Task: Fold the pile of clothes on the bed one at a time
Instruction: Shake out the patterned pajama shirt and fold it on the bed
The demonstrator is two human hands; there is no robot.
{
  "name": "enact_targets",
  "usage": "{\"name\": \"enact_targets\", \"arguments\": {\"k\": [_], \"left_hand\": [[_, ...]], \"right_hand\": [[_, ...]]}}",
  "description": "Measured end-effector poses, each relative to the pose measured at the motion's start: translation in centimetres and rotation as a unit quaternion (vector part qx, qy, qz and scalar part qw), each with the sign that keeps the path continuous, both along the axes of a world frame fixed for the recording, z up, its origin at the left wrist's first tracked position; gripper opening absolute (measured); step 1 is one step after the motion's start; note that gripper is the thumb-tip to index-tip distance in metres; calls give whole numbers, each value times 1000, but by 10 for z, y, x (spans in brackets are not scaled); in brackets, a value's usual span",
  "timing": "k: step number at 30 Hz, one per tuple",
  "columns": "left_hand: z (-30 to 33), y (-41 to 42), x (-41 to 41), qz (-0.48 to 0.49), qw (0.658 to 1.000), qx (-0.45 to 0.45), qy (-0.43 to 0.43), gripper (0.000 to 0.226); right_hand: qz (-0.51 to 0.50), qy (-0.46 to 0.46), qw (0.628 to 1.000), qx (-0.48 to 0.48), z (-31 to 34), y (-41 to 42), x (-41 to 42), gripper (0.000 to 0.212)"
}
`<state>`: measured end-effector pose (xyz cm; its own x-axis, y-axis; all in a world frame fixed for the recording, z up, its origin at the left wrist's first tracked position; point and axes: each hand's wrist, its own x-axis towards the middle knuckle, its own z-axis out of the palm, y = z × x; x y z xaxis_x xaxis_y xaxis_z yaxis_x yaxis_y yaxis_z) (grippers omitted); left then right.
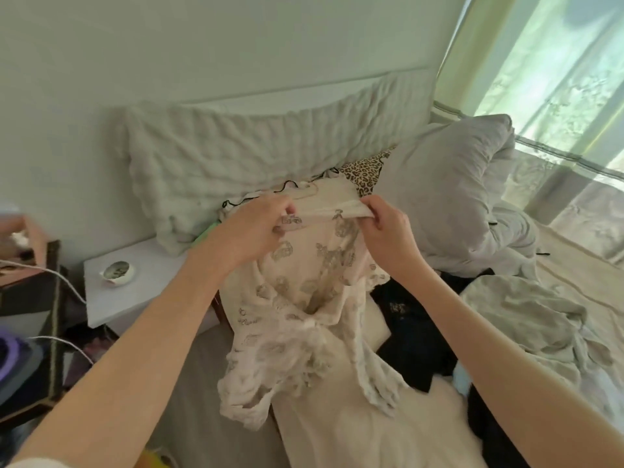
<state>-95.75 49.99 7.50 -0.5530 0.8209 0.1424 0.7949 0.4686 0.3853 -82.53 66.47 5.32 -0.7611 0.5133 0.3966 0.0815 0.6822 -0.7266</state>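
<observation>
Cream patterned garment (314, 292) held up, hanging over dark clothes (412, 336).

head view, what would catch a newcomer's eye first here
First, the cream lace-trimmed garment with grey print, held up mid-frame by its top edge, with the left hand and right hand both pinching it. Behind it, a long white ribbed pillow leans on the wall. At right, dark clothes lie on the bed beside a crumpled grey duvet.
</observation>
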Motion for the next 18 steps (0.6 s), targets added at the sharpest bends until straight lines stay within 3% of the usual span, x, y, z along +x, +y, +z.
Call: {"name": "enact_targets", "arguments": {"k": [4, 8, 9, 12, 14, 18], "left_hand": [[-14, -15, -14, 96, 994, 23, 48, 22], [-10, -12, -18, 148, 976, 98, 126, 12], [-9, -10, -19, 156, 974, 122, 111, 11], [-6, -3, -20, 174, 962, 208, -42, 14], [-6, -2, -19, 176, 963, 196, -61, 15], [5, 4, -18, 196, 969, 120, 94, 19]], "right_hand": [[-12, 13, 999, -47, 15, 13, 0, 16], [25, -12, 999, -17, 26, 17, 1, 6], [32, -29, 999, 1, 28, 18, 1, 10], [27, -58, 996, 64, 39, 29, 1, 15], [12, -60, 993, 97, 46, 37, 4, 20], [-30, -53, 984, 167, 65, 54, 8, 21]]}}
